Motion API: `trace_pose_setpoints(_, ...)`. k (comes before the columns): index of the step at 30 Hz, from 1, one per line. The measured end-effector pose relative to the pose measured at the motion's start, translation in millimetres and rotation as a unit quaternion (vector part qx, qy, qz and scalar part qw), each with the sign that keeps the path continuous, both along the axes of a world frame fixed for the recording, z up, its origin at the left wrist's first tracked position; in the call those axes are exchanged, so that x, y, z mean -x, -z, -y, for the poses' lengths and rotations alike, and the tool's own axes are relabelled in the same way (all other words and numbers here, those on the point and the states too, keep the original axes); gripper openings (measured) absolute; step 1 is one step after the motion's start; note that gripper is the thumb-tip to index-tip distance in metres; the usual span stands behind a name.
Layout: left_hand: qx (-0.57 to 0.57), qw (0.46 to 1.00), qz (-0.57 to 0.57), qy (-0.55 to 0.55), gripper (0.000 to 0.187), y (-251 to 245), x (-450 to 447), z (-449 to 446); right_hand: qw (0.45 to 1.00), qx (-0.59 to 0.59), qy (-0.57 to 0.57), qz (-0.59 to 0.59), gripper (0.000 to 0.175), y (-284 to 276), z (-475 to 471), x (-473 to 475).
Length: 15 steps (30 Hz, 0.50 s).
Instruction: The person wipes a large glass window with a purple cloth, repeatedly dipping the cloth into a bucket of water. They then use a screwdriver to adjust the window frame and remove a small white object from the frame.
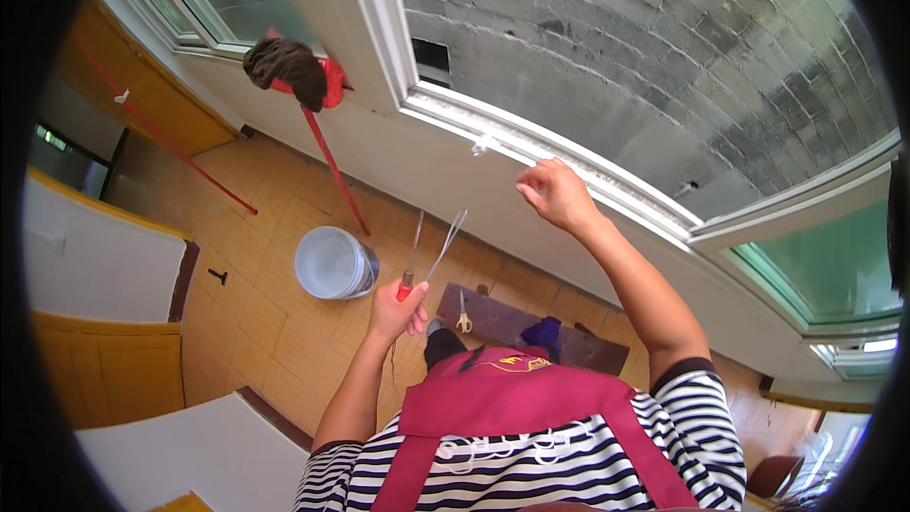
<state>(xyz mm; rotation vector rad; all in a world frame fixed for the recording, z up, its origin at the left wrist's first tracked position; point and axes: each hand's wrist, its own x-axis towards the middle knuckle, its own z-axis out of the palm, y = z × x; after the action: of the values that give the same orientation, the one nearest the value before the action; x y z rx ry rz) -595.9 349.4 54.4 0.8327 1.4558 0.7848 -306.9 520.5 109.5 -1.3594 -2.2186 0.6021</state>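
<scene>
In my left hand (398, 313) is a red-handled tool (407, 286), perhaps a screwdriver, its thin shaft pointing up toward the window wall. A thin looped wire or strip (448, 243) also sticks out of this hand, beside the shaft. Below the palm hangs a thin dark cord (393, 368). My right hand (561, 195) is raised by the white window sill track (604, 185), with fingers loosely curled and nothing visible in them. Whether it touches the frame I cannot tell. A small clear or white piece (481, 145) sits on the sill edge left of it.
A dark bench (498, 323) below me carries scissors (464, 316) and a purple cloth (544, 334). Left of it stands a white bucket (330, 263). A red-handled mop or broom with dark cloth (288, 71) leans on the wall. A black squeegee-like tool (219, 276) lies on the floor.
</scene>
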Motion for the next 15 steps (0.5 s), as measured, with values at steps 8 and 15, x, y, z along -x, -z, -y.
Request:
trace_pose_setpoints(8,-0.014,0.998,0.061,0.03,0.025,-4.4,75.8,-1.6,0.813,0.482,-0.012,-0.328,0.035,45.1,74.2,127.0)
trace_pose_setpoints(15,-0.146,0.981,0.066,0.112,0.023,10.3,60.0,6.4,0.726,0.442,0.082,-0.52,0.019,43.8,147.9,139.8)
